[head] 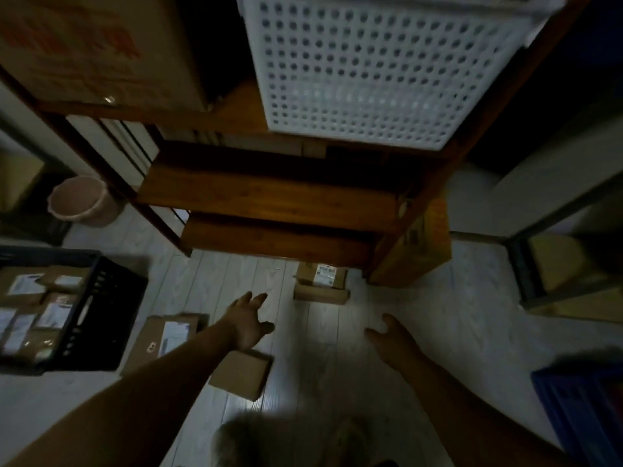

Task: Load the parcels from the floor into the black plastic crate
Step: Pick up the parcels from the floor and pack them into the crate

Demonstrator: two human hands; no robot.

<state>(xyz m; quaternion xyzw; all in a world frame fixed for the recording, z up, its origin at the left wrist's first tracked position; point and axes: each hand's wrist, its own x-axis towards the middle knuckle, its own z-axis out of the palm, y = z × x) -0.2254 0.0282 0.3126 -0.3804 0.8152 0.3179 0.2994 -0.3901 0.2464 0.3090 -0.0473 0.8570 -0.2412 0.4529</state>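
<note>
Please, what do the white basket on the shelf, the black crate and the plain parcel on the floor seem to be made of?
White basket: looks like moulded plastic, matte, with regular round holes. Black crate: probably rigid plastic, with slotted walls; dim light hides its finish. Plain parcel: brown cardboard, matte, with flat faces and sharp edges.

I found the black plastic crate at 8 o'clock, upright on the floor, with several brown packed parcels inside, white labels up. Just beside it lay a labelled parcel, flat. At 7 o'clock sat a plain parcel, skewed. Farther off, at 6 o'clock, a rear parcel with a label touched a plain front parcel.
</note>
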